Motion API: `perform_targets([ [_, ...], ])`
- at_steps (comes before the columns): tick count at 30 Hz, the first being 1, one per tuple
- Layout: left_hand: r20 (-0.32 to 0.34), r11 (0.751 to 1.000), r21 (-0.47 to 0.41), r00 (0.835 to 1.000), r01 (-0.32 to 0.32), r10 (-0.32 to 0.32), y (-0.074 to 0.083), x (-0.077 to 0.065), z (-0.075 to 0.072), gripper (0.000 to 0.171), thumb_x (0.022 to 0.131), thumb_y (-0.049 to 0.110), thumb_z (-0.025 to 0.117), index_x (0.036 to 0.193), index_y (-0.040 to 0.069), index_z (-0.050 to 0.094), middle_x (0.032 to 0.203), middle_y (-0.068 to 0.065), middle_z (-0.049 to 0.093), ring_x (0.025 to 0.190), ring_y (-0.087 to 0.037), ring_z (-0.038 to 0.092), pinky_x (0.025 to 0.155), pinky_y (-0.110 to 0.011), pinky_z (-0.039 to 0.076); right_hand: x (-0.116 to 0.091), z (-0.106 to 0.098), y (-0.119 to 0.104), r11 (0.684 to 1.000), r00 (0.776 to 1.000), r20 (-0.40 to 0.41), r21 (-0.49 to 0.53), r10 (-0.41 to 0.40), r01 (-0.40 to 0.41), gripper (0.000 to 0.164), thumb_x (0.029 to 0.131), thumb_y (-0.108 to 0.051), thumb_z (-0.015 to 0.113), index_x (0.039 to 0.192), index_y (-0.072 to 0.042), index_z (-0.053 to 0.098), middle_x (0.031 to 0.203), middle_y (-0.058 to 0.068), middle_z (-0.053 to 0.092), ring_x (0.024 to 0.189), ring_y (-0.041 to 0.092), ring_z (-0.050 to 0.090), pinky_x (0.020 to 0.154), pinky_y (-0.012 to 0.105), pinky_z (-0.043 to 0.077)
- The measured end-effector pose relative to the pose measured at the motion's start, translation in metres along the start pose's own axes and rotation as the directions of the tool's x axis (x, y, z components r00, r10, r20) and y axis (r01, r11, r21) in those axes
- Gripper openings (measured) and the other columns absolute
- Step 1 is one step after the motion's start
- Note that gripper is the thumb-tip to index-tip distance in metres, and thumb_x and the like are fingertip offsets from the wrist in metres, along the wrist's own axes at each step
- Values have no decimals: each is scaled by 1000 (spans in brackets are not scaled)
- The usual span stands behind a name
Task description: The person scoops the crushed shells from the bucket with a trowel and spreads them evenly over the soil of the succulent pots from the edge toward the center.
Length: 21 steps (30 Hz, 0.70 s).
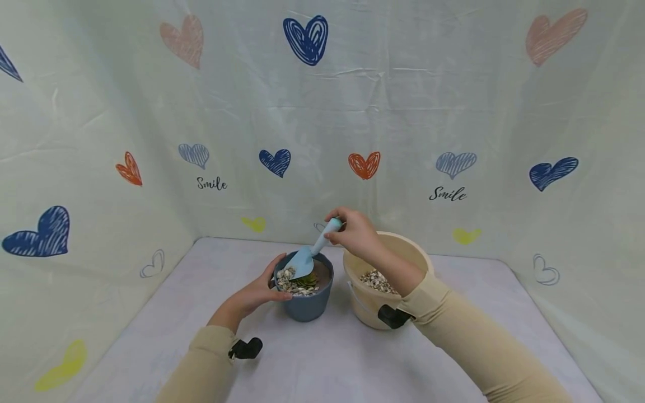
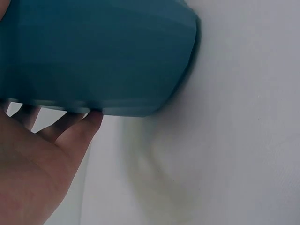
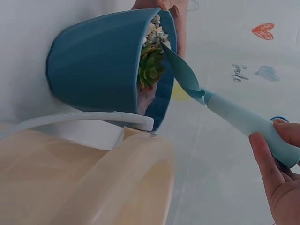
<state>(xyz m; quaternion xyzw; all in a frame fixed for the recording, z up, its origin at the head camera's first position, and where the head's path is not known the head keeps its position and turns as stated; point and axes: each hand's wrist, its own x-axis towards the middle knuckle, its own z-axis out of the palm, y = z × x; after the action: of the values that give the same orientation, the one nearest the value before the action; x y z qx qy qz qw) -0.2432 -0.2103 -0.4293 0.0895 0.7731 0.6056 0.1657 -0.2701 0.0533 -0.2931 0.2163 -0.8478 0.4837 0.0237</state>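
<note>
My left hand (image 1: 259, 291) grips the left side of a blue plant pot (image 1: 308, 309), thumb near the front rim and fingers along the far side. In the pot, a green succulent (image 3: 151, 68) with reddish leaf tips grows beside pale pebbles (image 3: 154, 33). From above, my right hand (image 1: 355, 230) holds a light blue hand trowel (image 1: 302, 262) by its handle. The trowel blade tilts down inside the pot, its tip at the pebbles on the left. In the left wrist view, fingertips (image 2: 96, 117) press against the pot wall (image 2: 103, 56).
A cream bucket (image 1: 365, 314) with a white handle (image 3: 84, 117) stands right of the pot, under my right forearm. Pebbles (image 1: 375, 281) lie inside it. Behind the white table (image 1: 312, 364) hangs a pale curtain (image 1: 322, 112) printed with hearts.
</note>
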Motion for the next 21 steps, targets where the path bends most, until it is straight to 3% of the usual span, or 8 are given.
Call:
perform_targets([
  [21,-142,998,37,989,51,-45,5,-8,18,109,78,19,83,157,25,9,161,-18,-1,145,-43,-4,107,-70,11,-13,-10,-18,984,992,17,-126,-124,125,27,86,-3,74,112,-3,65,100,11,65,79,21,64,64,30,53],
])
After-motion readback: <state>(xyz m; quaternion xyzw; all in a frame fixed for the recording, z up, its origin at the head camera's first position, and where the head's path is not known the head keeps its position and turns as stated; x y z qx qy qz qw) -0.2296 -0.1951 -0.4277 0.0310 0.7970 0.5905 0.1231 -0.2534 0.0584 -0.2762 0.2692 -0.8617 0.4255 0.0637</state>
